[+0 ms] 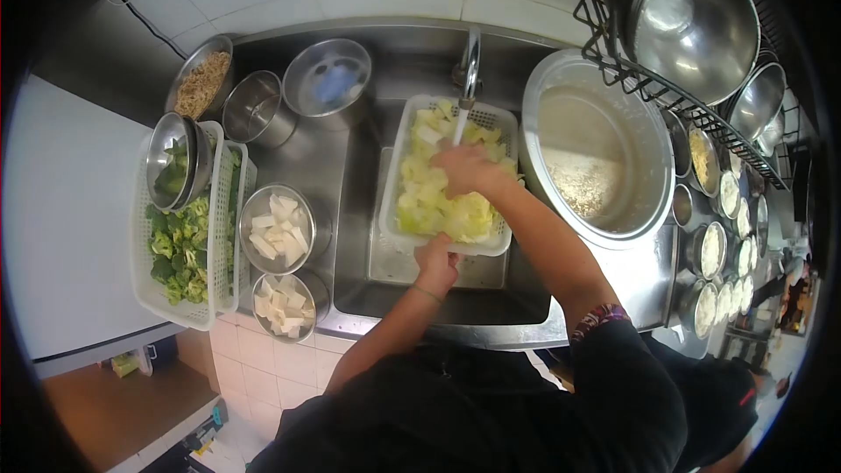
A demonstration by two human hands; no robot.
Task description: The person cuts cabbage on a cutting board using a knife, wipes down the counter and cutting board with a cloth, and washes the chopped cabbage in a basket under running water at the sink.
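A white perforated basket (396, 162) full of cut pale green cabbage (422, 197) is over the metal sink (356, 289). Water runs from the faucet (472, 66) onto the leaves. My left hand (436, 264) grips the near rim of the basket, its fingers partly hidden by the edge. Under the stream, my right hand (464, 168) reaches into the cabbage; its fingertips are lost among the leaves, so its grip is unclear.
A large pot (536, 149) with cloudy water stands right of the basket. Bowls of white chunks (282, 232) and a basket of broccoli (180, 250) are at left. A wire rack (639, 79) with metal bowls overhangs the upper right. Another person (710, 394) is at lower right.
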